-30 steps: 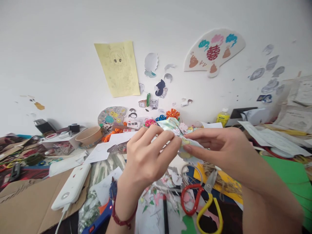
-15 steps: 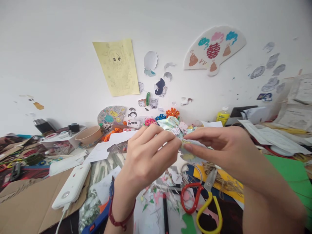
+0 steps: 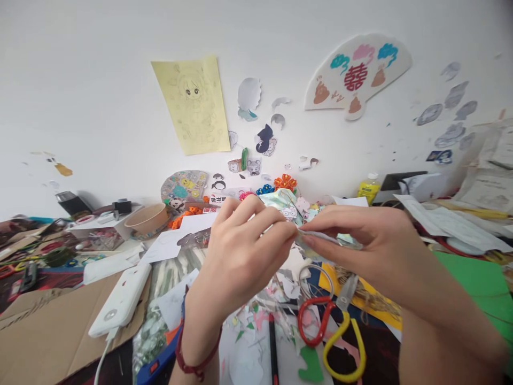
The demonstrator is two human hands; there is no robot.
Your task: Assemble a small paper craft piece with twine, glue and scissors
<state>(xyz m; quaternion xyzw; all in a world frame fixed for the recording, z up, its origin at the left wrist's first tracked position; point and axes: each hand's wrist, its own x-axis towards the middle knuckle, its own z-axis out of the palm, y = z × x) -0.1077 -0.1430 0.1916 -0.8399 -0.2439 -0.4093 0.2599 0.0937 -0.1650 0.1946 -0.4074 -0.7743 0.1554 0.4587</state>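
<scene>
In front of me, at chest height, my left hand (image 3: 248, 256) and my right hand (image 3: 364, 230) meet over a thin, pale paper piece (image 3: 325, 235). My right thumb and fingers pinch it, and it shows nearly edge-on between them. The fingers of my left hand are curled closed at its left end, where the fingertips are hidden. Scissors (image 3: 347, 321) with one red and one yellow handle lie below my hands. Close by them are a black pen (image 3: 273, 347), a metal ring (image 3: 316, 280) and many coloured paper scraps (image 3: 256, 315).
At left, a white power bank (image 3: 120, 299) with a cable rests on cardboard (image 3: 52, 331). A blue glue gun (image 3: 160, 361) lies near my left wrist. Behind stand a tan bowl (image 3: 146, 220) and a yellow bottle (image 3: 368, 188). Green paper (image 3: 473, 283) is at right.
The paper piece has tilted from showing its patterned face to nearly edge-on. Both hands stay closed at almost the same place. The view has shifted slightly.
</scene>
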